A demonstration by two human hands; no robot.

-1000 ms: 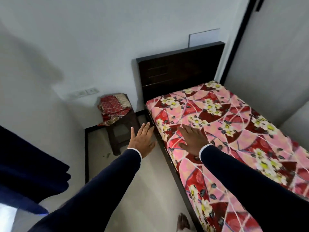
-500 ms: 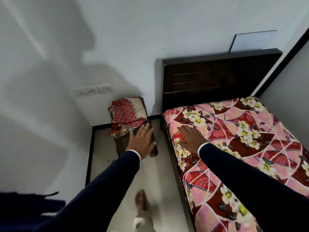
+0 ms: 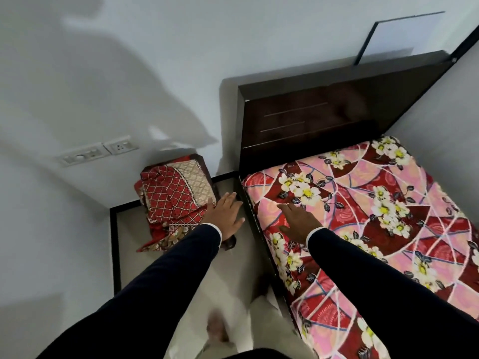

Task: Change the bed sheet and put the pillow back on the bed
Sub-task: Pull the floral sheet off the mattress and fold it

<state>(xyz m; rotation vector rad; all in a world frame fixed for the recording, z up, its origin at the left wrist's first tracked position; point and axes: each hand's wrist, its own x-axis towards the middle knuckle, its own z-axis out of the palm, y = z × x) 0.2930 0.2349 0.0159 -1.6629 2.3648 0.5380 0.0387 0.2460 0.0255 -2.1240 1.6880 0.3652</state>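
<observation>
A pink and red floral sheet (image 3: 363,216) covers the mattress of the bed at the right. A folded red patterned cloth with a beige band (image 3: 173,195) lies piled on a small dark stool beside the bed's head. My left hand (image 3: 226,216) is stretched out flat, fingers apart, next to that pile's right edge and holds nothing. My right hand (image 3: 298,221) hovers flat over the sheet's near-left corner, fingers spread, empty. No pillow shows on the bed.
A dark wooden headboard (image 3: 324,117) stands against the white wall. Wall sockets (image 3: 98,151) sit to the left above the stool (image 3: 229,242). A narrow strip of pale floor (image 3: 246,268) runs between wall and bed; my bare foot (image 3: 216,330) is on it.
I have stepped toward the head of the bed; the stool and cloth pile are closer. Both hands stay stretched out flat, the left now reaching the pile's edge.
</observation>
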